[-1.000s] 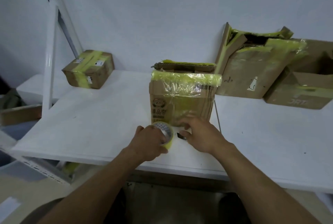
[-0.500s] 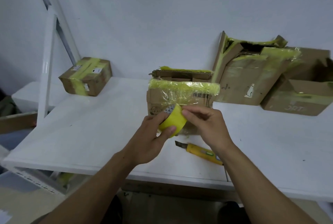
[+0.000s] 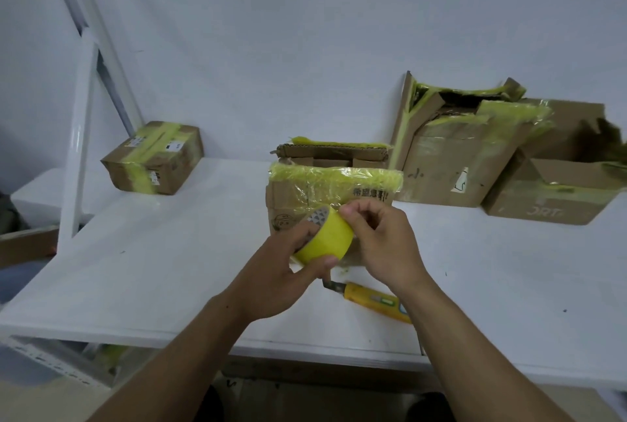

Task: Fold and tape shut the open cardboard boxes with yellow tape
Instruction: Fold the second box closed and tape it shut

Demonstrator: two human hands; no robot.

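A bright yellow tape roll [image 3: 324, 238] with a grey patterned core is held above the white tabletop [image 3: 169, 252], just in front of a worn brown cardboard box [image 3: 336, 187]. The box's top is open, and its near flap is wrapped in crinkled yellow tape. The left hand [image 3: 278, 275] grips the roll, thumb across its near face. The right hand [image 3: 383, 245] pinches the roll's upper edge with curled fingertips. A yellow utility knife [image 3: 369, 299] lies on the tabletop beneath the hands.
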